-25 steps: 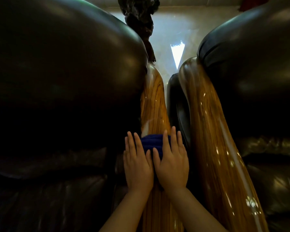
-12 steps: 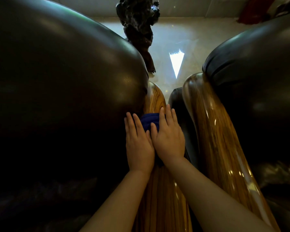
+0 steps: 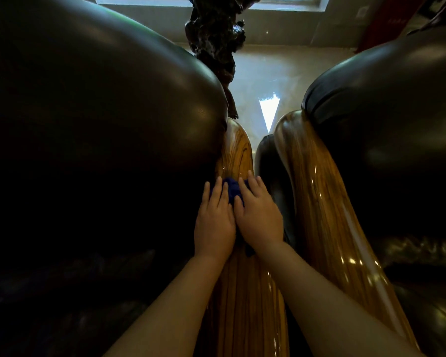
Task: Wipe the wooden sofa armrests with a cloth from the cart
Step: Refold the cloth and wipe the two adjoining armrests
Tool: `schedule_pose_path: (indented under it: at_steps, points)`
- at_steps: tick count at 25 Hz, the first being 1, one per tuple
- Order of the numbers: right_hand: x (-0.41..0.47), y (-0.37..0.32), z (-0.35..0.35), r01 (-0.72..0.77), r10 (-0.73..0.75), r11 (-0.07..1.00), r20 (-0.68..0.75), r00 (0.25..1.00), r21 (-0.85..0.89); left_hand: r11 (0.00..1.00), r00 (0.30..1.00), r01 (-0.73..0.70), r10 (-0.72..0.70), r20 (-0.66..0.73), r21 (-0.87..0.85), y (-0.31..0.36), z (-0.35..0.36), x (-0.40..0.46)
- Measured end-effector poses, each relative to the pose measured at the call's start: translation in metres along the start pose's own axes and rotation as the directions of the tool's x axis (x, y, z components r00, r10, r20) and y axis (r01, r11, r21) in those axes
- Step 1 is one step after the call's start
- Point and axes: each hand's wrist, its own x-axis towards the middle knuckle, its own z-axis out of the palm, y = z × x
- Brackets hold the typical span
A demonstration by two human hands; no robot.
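Side by side, the left hand [image 3: 214, 222] and right hand [image 3: 258, 215] press flat-fingered on the blue cloth [image 3: 231, 190] atop the left wooden armrest [image 3: 238, 155]; another armrest [image 3: 327, 207] lies at three o'clock.

Bare left hand [image 3: 215, 222] and bare right hand [image 3: 258, 215] laid side by side, palms down, fingers straight and slightly spread, pointing away. Thumbs nearly touching at the middle. Both forearms bare, stretched forward, converging toward the wrists.

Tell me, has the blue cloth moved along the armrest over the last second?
Yes. The blue cloth, pressed under the left hand and right hand, has slid forward along the left armrest, closer to its rounded far end.
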Motion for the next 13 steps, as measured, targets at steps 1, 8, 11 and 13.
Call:
schedule_pose_path:
  at_steps: [1, 8, 11, 13]
  points:
    - [-0.012, 0.000, 0.002, -0.002, 0.002, 1.000, 0.011, 1.000, -0.020, 0.999, 0.998, 0.032, -0.030, 0.060, -0.030, -0.002, 0.002, -0.011]
    - [-0.115, -0.006, -0.018, -0.064, 0.064, 0.998, 0.074, 0.995, -0.001, 1.000, 0.977, 0.005, -0.001, 0.212, -0.021, 0.007, -0.025, -0.106]
    - [-0.159, -0.008, -0.025, -0.083, 0.081, 0.997, 0.143, 0.986, 0.006, 1.000, 0.962, -0.010, 0.008, 0.273, 0.008, 0.008, -0.035, -0.147]
    - [-0.177, -0.008, -0.030, -0.086, 0.083, 0.996, 0.201, 0.976, 0.004, 1.000, 0.950, -0.018, 0.011, 0.312, 0.021, 0.008, -0.039, -0.169]
